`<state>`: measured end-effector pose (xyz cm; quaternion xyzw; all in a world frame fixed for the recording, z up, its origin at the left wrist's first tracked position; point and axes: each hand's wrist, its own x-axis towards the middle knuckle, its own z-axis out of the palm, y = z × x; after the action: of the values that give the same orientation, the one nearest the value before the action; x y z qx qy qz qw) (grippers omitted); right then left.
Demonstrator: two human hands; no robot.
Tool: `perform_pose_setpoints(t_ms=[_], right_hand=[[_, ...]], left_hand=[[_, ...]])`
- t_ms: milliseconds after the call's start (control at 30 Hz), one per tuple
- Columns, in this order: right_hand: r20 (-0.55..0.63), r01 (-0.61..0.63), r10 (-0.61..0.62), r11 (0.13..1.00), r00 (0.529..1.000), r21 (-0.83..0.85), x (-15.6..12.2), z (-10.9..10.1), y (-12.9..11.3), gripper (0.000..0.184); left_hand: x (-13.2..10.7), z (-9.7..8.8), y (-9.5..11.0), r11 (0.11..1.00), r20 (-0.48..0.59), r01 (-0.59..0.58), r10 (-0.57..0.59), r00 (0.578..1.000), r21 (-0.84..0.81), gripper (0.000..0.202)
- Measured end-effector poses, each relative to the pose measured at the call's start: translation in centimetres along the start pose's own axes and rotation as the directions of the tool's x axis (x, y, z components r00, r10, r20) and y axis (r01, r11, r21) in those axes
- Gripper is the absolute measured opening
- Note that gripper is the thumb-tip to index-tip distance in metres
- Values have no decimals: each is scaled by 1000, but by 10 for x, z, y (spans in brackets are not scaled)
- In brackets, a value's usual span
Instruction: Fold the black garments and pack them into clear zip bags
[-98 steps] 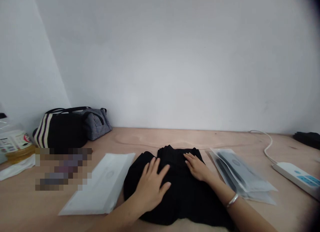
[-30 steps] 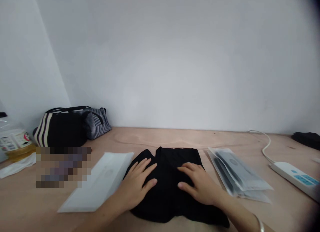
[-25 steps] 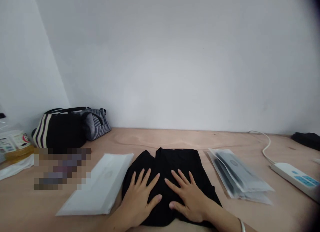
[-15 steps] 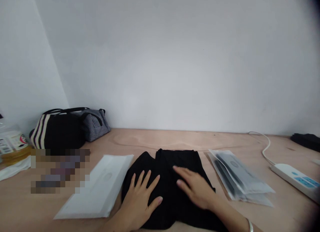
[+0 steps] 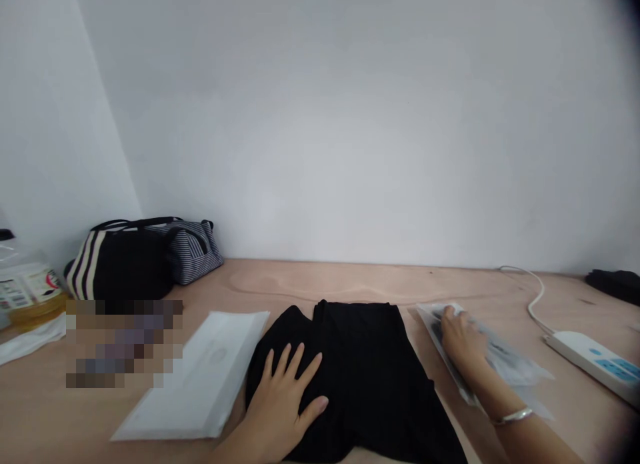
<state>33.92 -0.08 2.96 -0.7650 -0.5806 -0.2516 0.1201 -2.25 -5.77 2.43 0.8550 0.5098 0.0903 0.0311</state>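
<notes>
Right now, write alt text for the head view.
The left hand lies on a black garment on a plywood table; the right hand rests on stacked translucent plastic packets. A white packet lies left of the garment.

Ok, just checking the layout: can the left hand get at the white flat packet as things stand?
Likely yes. The left hand rests on the black garment, and the white flat packet lies right beside it on the plywood table, with nothing between them.
</notes>
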Motion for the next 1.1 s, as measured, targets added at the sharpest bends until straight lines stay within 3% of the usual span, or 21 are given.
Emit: perform_pose_setpoints(t_ms=[100, 200, 333, 400, 467, 500, 533, 633, 700, 800, 867, 1000, 1100], right_hand=[[-14, 38, -38, 999, 999, 6, 10, -19, -14, 28], [-139, 343, -317, 909, 938, 236, 12, -36, -43, 39], [-304, 687, -633, 541, 712, 484, -5, -53, -93, 43], [-328, 764, -738, 377, 589, 524, -17, -60, -115, 37], [-310, 789, -802, 294, 511, 539, -26, -65, -129, 34], [-283, 781, -813, 297, 508, 549, -29, -67, -133, 36], [-245, 757, -809, 330, 535, 564, -31, -67, -135, 39], [-63, 603, -734, 502, 676, 620, -37, -62, -134, 50], [99, 477, -676, 608, 730, 635, -41, -56, -130, 51], [321, 357, -634, 706, 704, 612, -49, -46, -125, 59], [387, 333, -626, 730, 677, 597, -53, -41, -123, 61], [408, 308, -624, 729, 666, 612, -52, -43, -121, 59], [348, 218, -599, 673, 721, 707, -43, -50, -124, 49]], left_hand=[[3, -6, 1, 998, -50, 22, -24, 998, -52, 52], [6, -21, -1, 989, -237, 70, -100, 966, -132, 43], [6, -45, -11, 967, -498, 70, -188, 846, -245, 37], [3, -53, -15, 962, -564, 51, -198, 802, -267, 35], [2, -55, -15, 965, -580, 41, -188, 793, -258, 33], [2, -53, -15, 970, -567, 35, -170, 806, -240, 32], [2, -51, -13, 976, -543, 21, -138, 828, -217, 31], [3, -39, -6, 989, -387, -82, 28, 922, -124, 37], [3, -30, -2, 985, -248, -151, 127, 960, -81, 47], [1, -19, -1, 980, -97, -195, 190, 977, -46, 54], [-1, -16, -2, 979, -53, -200, 198, 979, -37, 54], [3, -23, 2, 986, 29, -144, 146, 989, -82, 53], [18, -31, 15, 995, 17, 8, -7, 1000, -98, 46]])
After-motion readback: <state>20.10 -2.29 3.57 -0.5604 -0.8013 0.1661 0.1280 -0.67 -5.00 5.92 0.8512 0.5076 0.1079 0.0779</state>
